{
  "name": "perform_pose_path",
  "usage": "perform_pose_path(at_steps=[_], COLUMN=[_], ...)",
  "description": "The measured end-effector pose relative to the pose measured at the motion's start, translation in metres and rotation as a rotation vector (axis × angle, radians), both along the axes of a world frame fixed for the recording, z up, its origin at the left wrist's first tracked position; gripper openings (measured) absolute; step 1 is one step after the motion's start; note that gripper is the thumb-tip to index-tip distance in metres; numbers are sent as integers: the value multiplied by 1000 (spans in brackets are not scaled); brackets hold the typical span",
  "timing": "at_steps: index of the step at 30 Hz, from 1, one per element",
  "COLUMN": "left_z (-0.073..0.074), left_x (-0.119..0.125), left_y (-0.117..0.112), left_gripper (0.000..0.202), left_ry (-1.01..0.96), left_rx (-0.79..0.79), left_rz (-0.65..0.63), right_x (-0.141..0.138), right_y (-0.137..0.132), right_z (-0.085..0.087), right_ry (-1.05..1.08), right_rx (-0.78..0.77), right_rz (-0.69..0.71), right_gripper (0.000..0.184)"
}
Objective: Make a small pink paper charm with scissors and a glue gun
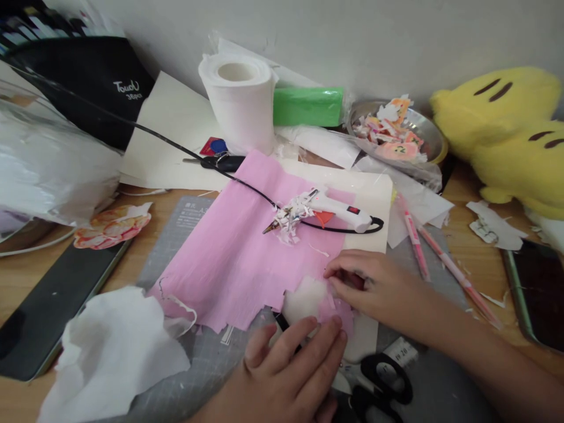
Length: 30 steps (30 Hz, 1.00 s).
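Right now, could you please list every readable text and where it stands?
"Tou…", ending unclear: black case
"36pcs": same case, below
"A3": grey cutting mat; characters beside it too small
"20": white strip by the scissors; neighbouring numbers blurred
Pink pen marking: too small to read

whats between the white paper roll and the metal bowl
In the head view, a green plastic-wrapped pack lies between the white paper roll and the metal bowl, with rumpled white material in front of it.
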<state>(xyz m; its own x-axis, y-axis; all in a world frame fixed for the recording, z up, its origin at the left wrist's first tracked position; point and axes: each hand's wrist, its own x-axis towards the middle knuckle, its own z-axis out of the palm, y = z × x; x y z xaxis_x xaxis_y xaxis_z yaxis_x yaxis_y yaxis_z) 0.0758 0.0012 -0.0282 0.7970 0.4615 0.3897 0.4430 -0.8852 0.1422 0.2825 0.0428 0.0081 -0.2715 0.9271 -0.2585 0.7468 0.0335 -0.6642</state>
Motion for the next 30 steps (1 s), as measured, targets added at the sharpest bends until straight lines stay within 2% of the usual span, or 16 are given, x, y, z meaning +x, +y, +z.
perform_pose_path(at_steps=[15, 25, 30], left_z=[-1, -4, -1], left_x=[3, 2, 4], left_y=[2, 1, 0], left_gripper=[36, 37, 35], left_ry=[34, 11, 39], left_rx=[-37, -29, -76], left_rz=[9, -17, 21], right_x=[2, 5, 5], right_y=[0, 2, 3], right_z=[-2, 0, 2], right_ry=[33, 92, 111], right_rx=[-27, -111, -116], right_rz=[10, -11, 6], right_gripper=[12, 9, 10])
